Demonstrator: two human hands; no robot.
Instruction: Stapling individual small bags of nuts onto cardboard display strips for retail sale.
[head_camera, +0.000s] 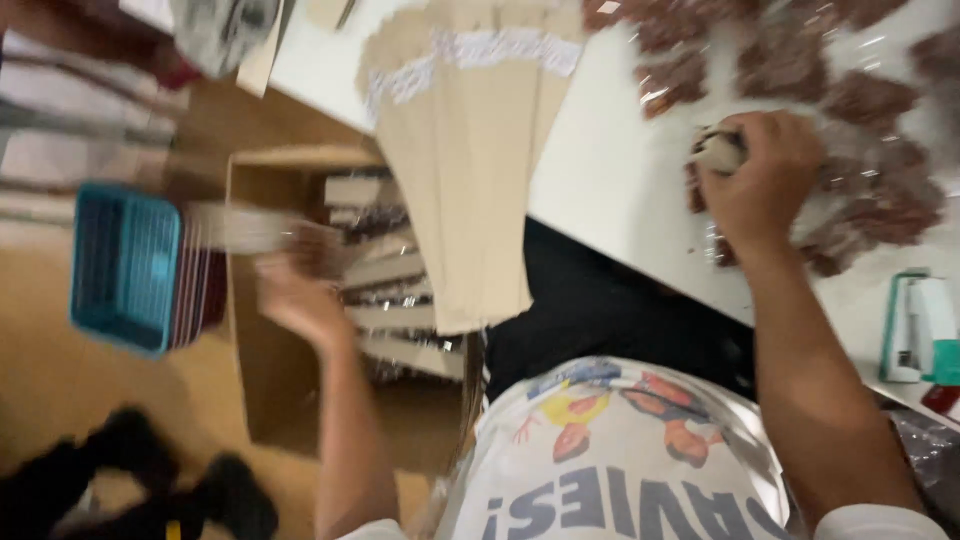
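Observation:
My left hand (295, 295) reaches down into a cardboard box (262, 370) on the floor and holds a flat packet (245, 228), blurred by motion. The box holds several packets (395, 270) with tan paper tops, stacked in a row. My right hand (765, 180) rests on the white table (600, 190), closed on a clear bag of brown pieces (720, 150) with a paper top. Many more clear bags of brown pieces (860, 110) lie spread over the table around that hand. A fanned stack of tan paper headers (470, 160) hangs over the table edge above the box.
A teal plastic basket (125, 265) sits on stacked trays left of the box. A white and teal stapler (915, 330) stands at the table's right edge. Dark shoes (150, 490) lie on the tan floor at lower left. A patterned item (220, 30) lies at the top left.

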